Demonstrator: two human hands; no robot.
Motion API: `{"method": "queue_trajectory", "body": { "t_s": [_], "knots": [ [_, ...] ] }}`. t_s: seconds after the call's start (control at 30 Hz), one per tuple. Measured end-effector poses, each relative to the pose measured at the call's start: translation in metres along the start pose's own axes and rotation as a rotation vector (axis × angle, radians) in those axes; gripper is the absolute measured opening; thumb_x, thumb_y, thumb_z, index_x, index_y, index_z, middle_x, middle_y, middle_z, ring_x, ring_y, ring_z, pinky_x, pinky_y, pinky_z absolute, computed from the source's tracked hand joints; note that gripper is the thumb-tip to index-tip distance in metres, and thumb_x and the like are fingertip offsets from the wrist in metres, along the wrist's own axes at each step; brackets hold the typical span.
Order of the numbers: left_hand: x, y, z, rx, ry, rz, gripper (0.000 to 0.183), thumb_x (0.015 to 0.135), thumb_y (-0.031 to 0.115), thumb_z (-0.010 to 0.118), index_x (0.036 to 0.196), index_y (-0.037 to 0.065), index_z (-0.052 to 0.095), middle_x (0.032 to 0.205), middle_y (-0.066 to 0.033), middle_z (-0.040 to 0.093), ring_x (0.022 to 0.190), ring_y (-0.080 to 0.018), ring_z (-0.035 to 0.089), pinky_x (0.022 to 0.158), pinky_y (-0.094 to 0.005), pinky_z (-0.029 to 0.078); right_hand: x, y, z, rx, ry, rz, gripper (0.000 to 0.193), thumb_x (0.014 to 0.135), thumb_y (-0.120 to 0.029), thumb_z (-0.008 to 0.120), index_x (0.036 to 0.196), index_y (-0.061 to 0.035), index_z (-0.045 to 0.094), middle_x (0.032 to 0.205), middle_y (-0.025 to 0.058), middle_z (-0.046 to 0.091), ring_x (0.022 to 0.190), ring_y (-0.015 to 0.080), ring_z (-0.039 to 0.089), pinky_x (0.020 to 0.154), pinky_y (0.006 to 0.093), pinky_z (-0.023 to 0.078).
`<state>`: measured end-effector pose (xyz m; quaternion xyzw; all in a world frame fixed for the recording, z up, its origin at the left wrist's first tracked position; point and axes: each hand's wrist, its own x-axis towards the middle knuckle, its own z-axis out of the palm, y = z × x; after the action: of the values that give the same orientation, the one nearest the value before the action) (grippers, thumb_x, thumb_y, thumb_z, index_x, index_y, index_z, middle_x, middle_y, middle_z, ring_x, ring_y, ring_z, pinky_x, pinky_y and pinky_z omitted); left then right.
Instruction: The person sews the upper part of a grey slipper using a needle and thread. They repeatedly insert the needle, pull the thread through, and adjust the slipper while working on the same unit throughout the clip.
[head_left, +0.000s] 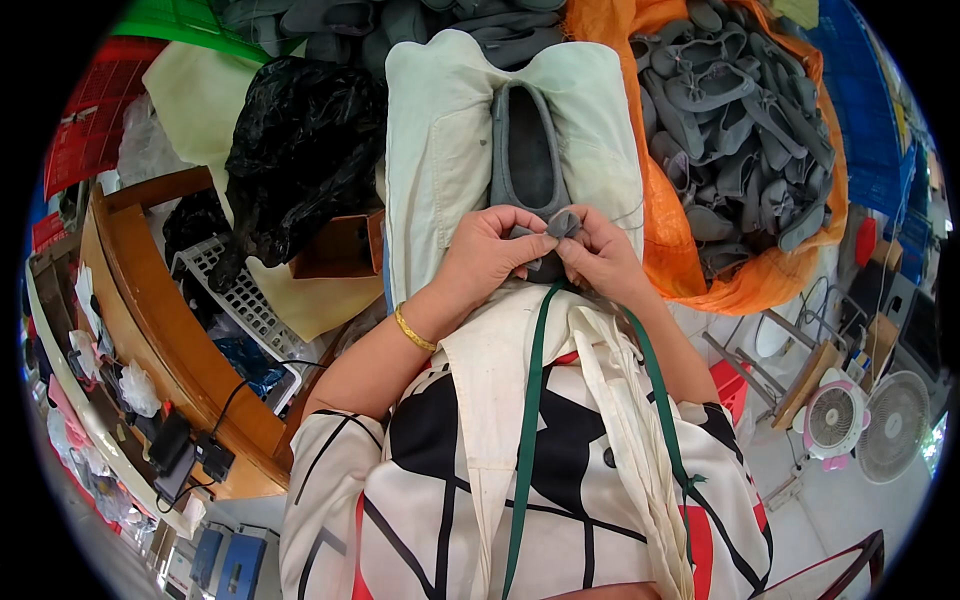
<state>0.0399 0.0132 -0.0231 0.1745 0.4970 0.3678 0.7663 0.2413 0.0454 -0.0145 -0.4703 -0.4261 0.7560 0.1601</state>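
Observation:
A grey slip-on shoe (528,195) lies lengthwise on the pale cloth (440,150) over my lap, its opening facing up. At its near end my left hand (490,248) is closed, thumb and fingers pinching a small grey fabric bow (565,224). My right hand (603,258) also pinches this bow from the other side, its fingertips close to those of the left. A thin dark thread seems to curve out beside the right hand. The hands partly cover the shoe's near end, and I cannot make out a needle.
An orange sack (672,262) full of grey shoes (720,90) stands at the right. More grey shoes lie beyond my knees. To the left are a black plastic bag (300,150), a white basket (225,290) and a wooden table (160,340). Fans (835,415) stand at the lower right.

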Motion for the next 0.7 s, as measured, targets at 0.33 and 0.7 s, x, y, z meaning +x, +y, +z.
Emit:
{"method": "queue_trajectory", "body": {
  "t_s": [0.33, 0.7],
  "knots": [
    [0.0, -0.002, 0.001, 0.151, -0.028, -0.009, 0.015, 0.086, 0.008, 0.073, 0.099, 0.003, 0.067, 0.082, -0.0005, 0.066, 0.064, -0.0052, 0.057, 0.056, -0.0191, 0.046, 0.001, -0.033, -0.006, -0.051, -0.186, 0.115, 0.044, 0.093, -0.02, 0.064, 0.133, -0.0067, 0.051, 0.083, 0.0012, 0.06, 0.07, 0.0063, 0.055, 0.06, 0.0212, 0.047],
    [-0.004, 0.001, -0.006, 0.241, -0.028, 0.103, 0.015, 0.088, 0.015, 0.07, 0.096, 0.005, 0.061, 0.07, 0.0033, 0.058, 0.059, -0.0037, 0.054, 0.052, -0.0205, 0.043, 0.047, -0.01, -0.007, -0.756, 0.03, -0.437, 0.007, 0.094, -0.007, 0.06, 0.097, -0.0013, 0.062, 0.078, 0.0039, 0.06, 0.076, 0.0134, 0.06, 0.069, 0.03, 0.048]
  ]
}}
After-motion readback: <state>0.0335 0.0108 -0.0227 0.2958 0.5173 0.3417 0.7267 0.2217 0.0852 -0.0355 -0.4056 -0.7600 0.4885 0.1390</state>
